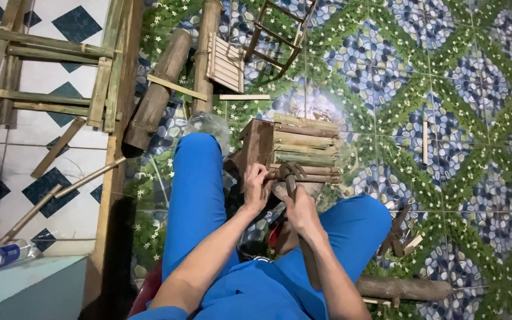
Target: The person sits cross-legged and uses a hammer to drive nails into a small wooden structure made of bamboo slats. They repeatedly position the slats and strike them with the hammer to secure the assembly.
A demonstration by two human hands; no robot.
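A small box of bamboo slats (294,145) rests on a stump between my knees. My left hand (256,186) pinches something small against the box's lower near edge; what it is I cannot tell. My right hand (300,210) grips the wooden handle of a claw hammer (290,173), and the hammer's metal head sits at the box's lower edge right beside my left fingers. My legs in blue trousers frame the box on both sides.
Thick bamboo poles (155,95) and a slatted bamboo piece (226,62) lie on the patterned floor ahead. A bamboo frame (54,77) stands at the left. A plastic bottle (1,255) lies at lower left, a log (404,288) at lower right, loose sticks (425,142) around.
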